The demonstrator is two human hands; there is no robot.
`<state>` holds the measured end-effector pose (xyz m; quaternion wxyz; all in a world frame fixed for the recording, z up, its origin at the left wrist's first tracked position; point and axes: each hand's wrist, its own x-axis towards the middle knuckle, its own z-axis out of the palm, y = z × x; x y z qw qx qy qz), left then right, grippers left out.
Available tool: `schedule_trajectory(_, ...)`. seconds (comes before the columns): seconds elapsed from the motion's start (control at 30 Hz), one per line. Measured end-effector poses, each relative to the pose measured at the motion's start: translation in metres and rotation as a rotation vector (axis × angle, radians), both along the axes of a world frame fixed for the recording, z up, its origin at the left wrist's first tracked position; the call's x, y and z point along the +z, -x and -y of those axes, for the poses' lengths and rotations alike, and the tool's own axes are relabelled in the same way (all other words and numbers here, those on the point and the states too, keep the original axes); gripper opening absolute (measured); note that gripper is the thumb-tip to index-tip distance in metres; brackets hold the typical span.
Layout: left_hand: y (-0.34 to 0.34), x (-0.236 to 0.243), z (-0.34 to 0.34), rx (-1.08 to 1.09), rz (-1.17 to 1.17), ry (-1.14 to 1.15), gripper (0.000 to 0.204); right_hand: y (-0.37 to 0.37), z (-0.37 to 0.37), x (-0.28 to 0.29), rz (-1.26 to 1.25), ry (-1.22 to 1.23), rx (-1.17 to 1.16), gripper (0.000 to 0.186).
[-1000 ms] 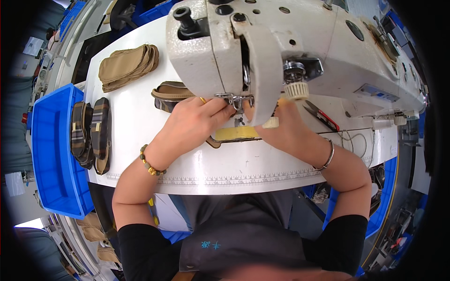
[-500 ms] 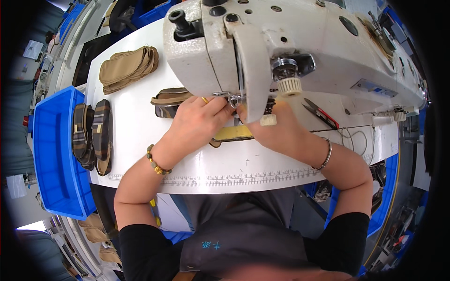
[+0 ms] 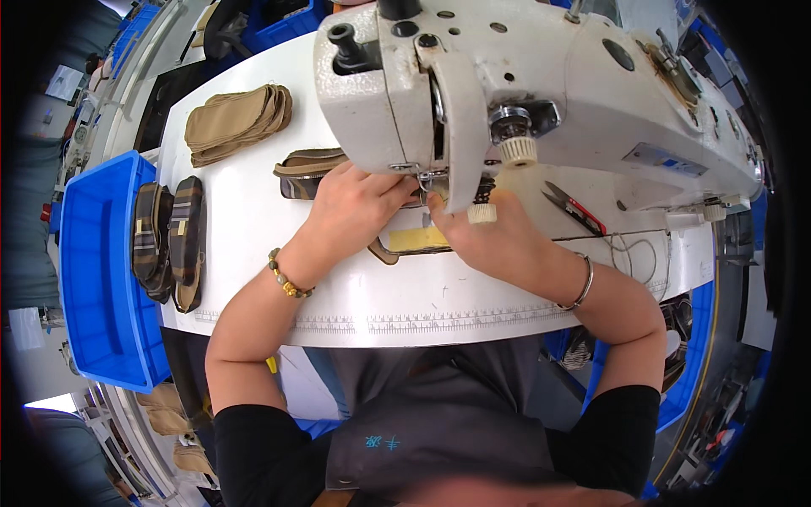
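A white sewing machine [image 3: 541, 93] stands over the table, its needle area between my two hands. My left hand [image 3: 355, 207] lies left of the needle, fingers bent down and closed on a dark striped pouch [image 3: 304, 176] with a brown top and a zipper. My right hand [image 3: 494, 232] is at the right of the presser foot, thumb and fingers drawn together; what they pinch is hidden by the machine. A curved brown strip [image 3: 384, 252] shows below my left hand, beside a yellow plate [image 3: 418, 239] on the machine bed.
Red-handled thread snips [image 3: 576, 209] lie right of my right hand, near a loose thread [image 3: 629, 253]. Brown fabric pieces [image 3: 236, 125] are stacked at the back left. Two striped pouches [image 3: 186, 245] rest beside a blue bin [image 3: 110, 279]. A ruler scale [image 3: 422, 322] runs along the front edge.
My left hand has shifted slightly left, and more of the brown strip shows below it. My right hand stays by the presser foot. The whole view has shifted a little.
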<state>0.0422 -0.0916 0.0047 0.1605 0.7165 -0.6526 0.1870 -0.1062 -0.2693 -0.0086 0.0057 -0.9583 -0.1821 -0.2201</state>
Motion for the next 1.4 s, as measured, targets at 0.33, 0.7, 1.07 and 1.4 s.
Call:
schedule_trajectory(0.33, 0.042, 0.025, -0.038, -0.195, 0.206, 0.24, 0.028, 0.031, -0.013, 0.04, -0.217, -0.615, -0.023, 0.019)
schedule_trajectory(0.7, 0.102, 0.07, -0.034, -0.065, -0.318, 0.174, 0.038, 0.096, -0.029, 0.036, -0.551, -1.305, -0.166, 0.018)
schedule_trajectory(1.07, 0.072, 0.037, -0.024, 0.055, -1.532, -0.218, 0.018, 0.076, -0.047, 0.027, -0.485, -1.549, -0.229, 0.02)
schedule_trajectory(1.4, 0.057, 0.022, -0.014, 0.018, -1.612, -0.282, 0.018, 0.075, -0.049, 0.009, -0.451, -1.759, -0.188, 0.014)
